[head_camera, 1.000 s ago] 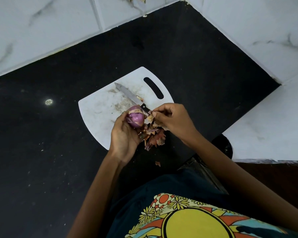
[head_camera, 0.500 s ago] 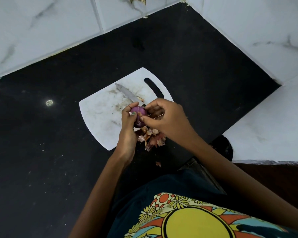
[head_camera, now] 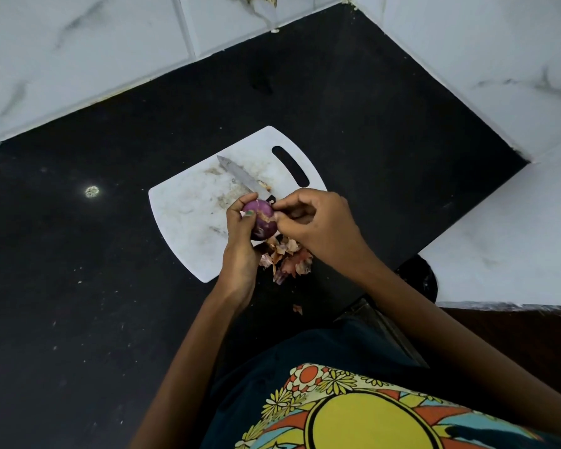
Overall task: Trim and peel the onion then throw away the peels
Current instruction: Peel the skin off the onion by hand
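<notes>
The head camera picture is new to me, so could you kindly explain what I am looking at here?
There is no machine: a camera worn on a person's head looks down at their two bare hands over a black counter. The left hand grips a purple onion, while the right hand pinches a bit of skin on it. Below them lies a pile of peels. A knife rests on the white cutting board.

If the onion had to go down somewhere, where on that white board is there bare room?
The cutting board is bare on its left half, between the knife and the near edge. The near right corner is crowded: peels are heaped there under both hands.
</notes>
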The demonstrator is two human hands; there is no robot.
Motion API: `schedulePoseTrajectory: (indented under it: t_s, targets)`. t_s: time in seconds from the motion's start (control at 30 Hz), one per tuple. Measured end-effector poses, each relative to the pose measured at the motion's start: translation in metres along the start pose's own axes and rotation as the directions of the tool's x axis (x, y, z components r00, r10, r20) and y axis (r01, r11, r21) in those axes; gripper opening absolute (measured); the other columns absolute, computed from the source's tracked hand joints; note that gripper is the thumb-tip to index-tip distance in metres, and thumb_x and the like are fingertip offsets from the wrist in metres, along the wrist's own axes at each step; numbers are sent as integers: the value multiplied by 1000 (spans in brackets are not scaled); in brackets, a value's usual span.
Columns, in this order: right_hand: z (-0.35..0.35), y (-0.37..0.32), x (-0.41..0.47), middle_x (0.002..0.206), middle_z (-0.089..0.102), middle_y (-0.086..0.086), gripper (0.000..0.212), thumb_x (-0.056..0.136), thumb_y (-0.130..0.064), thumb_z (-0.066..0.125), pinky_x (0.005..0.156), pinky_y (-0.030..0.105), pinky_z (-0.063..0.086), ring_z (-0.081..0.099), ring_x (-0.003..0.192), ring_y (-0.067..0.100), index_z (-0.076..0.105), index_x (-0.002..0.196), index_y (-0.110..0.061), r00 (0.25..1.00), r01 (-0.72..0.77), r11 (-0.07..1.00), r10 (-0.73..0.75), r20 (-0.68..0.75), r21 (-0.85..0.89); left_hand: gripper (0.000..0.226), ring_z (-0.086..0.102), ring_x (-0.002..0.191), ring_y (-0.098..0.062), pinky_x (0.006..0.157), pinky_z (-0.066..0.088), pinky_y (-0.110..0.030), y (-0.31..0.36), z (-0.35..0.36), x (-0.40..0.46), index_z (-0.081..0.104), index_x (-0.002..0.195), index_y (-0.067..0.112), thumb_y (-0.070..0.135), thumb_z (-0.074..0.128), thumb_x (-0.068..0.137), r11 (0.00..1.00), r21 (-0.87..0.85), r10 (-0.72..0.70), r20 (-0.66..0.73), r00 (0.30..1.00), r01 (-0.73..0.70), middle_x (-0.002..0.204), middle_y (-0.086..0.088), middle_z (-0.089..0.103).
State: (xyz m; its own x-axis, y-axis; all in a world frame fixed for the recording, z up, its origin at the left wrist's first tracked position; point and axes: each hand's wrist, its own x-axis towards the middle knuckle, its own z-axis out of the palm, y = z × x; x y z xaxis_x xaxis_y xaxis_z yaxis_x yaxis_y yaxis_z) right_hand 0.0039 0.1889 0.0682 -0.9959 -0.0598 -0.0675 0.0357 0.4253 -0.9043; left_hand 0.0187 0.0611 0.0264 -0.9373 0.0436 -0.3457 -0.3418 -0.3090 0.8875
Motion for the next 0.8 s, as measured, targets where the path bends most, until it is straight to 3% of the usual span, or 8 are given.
schedulePoseTrajectory:
  t_s: [0.23,0.43,0.6,0.8]
  targets:
    - [1,-3,1,76,72,3,17,73,-11,76,70,28,59,70,70,10,69,87,-3,1000,-14,1000,14,2,-6,27,50,102,-19,86,44,-38,2,3,-3,52,107,39,31,37,86,999,43,31,-17,999,-30,125,-15,50]
    - [0,-2,1,73,72,4,13,73,-6,73,65,17,56,67,64,5,70,84,0,999,41,997,-41,0,-66,25,52,94,-13,77,44,-29,1,5,-2,51,107,34,28,37,88,1000,12,13,-17,1000,-13,119,-9,52]
    - [3,2,2,74,71,4,10,76,-1,66,64,18,55,65,63,7,71,84,-1,991,125,981,-131,-37,-149,26,59,83,-10,68,49,-23,3,8,-2,49,109,27,17,27,101,996,-87,-35,-17,999,33,110,-6,58]
    - [2,3,1,75,70,1,11,80,-5,66,61,8,48,63,63,0,72,89,-3,995,89,995,-92,-49,-51,23,64,94,-16,77,53,-28,6,11,-7,46,118,22,31,31,103,960,-260,-101,25,995,104,113,-8,62]
